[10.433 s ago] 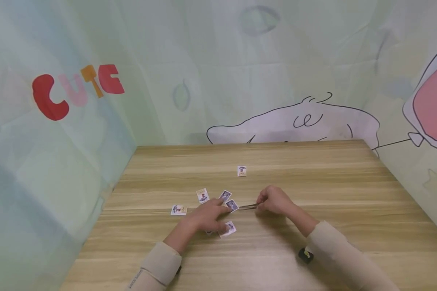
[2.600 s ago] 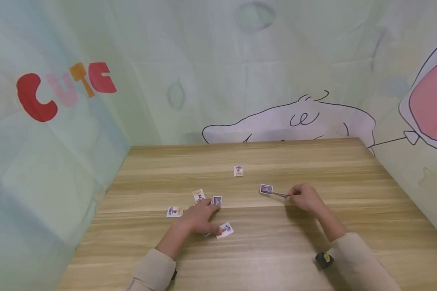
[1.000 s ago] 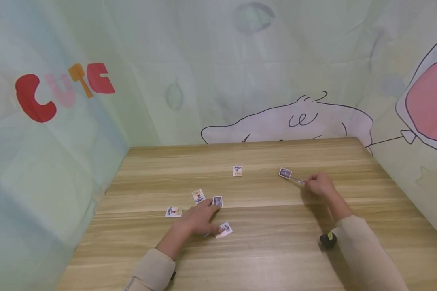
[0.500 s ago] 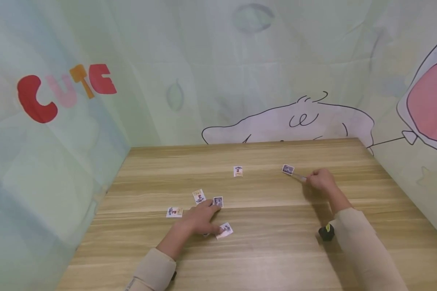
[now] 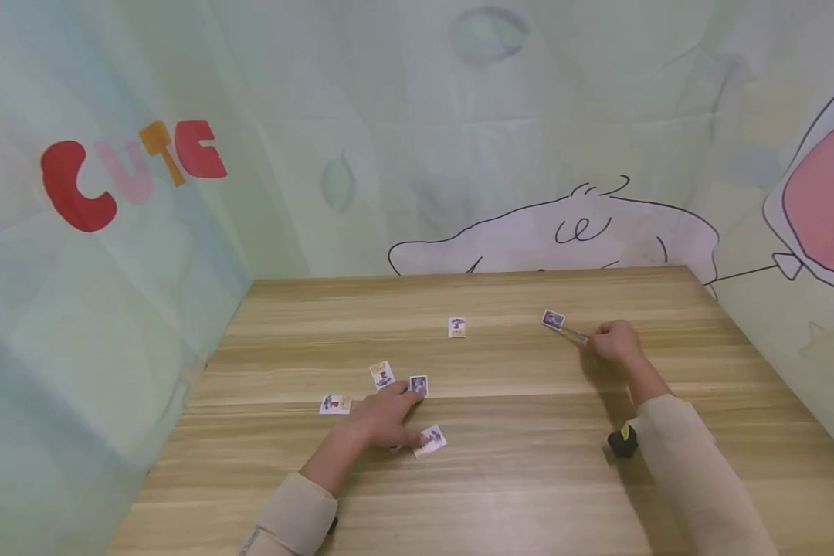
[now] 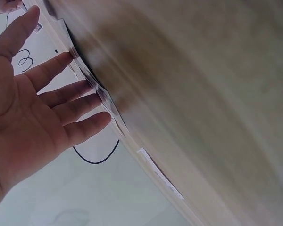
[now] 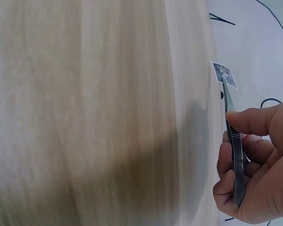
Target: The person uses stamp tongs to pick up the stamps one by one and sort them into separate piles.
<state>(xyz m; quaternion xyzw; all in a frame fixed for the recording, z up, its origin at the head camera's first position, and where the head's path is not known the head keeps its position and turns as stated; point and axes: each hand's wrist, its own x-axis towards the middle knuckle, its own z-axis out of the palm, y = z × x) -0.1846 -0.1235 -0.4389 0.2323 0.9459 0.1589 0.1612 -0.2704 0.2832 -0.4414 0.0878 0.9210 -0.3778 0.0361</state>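
Observation:
In the head view my right hand (image 5: pixel 615 344) pinches metal tweezers (image 7: pixel 237 155) between thumb and fingers. A small dark picture card (image 5: pixel 553 319) with a white border is in the tweezers' tips, toward the back right of the table. My left hand (image 5: pixel 385 417) lies with fingers spread over a group of small cards. Its fingertips touch a dark card (image 5: pixel 418 384), and its thumb is on a pale card (image 5: pixel 434 439). Another card is mostly hidden under this hand. The left wrist view shows the straight fingers (image 6: pixel 85 129) at the cards' edges.
A colourful card (image 5: pixel 456 327) lies alone at the back middle of the wooden table (image 5: pixel 528 494). Two similar cards, an upper one (image 5: pixel 382 374) and a lower one (image 5: pixel 335 405), lie left of my left hand. A printed curtain (image 5: pixel 306 139) stands behind the table.
My right hand has carried the dark card in the tweezers from beside my left hand to the back right, slowing over the last second. My left hand has stayed on the cards.

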